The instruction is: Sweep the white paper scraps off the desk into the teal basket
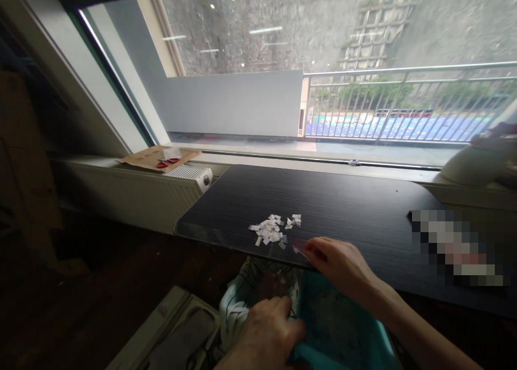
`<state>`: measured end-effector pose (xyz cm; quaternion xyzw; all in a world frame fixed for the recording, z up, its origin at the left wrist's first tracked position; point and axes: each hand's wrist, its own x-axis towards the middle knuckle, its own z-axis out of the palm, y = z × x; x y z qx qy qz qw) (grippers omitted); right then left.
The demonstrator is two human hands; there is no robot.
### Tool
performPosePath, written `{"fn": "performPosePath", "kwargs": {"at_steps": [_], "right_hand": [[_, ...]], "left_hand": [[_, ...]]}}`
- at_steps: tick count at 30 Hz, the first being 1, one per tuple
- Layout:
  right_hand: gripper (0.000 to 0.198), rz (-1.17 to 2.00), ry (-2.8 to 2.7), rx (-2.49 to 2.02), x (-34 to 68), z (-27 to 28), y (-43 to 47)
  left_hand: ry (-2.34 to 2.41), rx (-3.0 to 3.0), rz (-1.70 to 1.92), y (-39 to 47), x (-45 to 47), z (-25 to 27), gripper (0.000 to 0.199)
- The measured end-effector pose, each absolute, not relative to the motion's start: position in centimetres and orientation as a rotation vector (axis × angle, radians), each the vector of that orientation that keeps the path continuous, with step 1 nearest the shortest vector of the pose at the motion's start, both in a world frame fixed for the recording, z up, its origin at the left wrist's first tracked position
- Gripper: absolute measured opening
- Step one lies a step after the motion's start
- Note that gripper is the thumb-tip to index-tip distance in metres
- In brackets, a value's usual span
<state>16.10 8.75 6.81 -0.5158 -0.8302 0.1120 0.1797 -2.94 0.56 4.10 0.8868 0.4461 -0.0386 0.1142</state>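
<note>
On the dark table, near its front edge, lies a loose heap of small white paper-like scraps (269, 230), some of them see-through. My right hand (337, 259) is just right of the heap, its fingers pinched on a small translucent pinkish piece (299, 247). Below the table edge, my left hand (269, 327) is curled closed over a teal bin (383, 343). Whatever its fingers hold is hidden. A white cloth or bag with dark lines (238, 294) hangs in the bin's left part, beside the left hand.
The black table (323, 192) stands against a large window. A radiator (189, 173) at left bears brown paper (141, 157) and red-handled scissors (167, 162). A pixelated object (456, 249) lies at the table's right. A pale box-like thing (169, 327) stands low at left.
</note>
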Motion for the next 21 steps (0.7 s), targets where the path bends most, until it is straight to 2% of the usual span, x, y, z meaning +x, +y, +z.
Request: {"fn": "performPosePath", "kwargs": {"at_steps": [7,13,15,19,21], "right_hand": [[0.024,0.384,-2.352,-1.428,15.5,7.0,7.6],[0.029,0.506,-2.477,-1.250,14.9,7.8,6.7],[0.025,0.448,-2.395,-1.341,15.4,8.5,8.4],[0.029,0.283,-2.311,-1.654,16.2,9.2,13.7],[0.026,0.255,-2.321,-1.685,16.2,9.2,15.8]], "left_hand": [[1.314,2.550,-0.182,0.8,-2.7,4.7,0.035],[1.282,2.475,-0.082,0.8,-3.4,5.1,0.031],[1.290,2.459,-0.063,0.8,-3.7,5.0,0.031],[1.339,2.515,-0.147,1.1,-3.8,3.7,0.033],[1.326,2.548,-0.239,1.4,-3.7,2.5,0.026]]}}
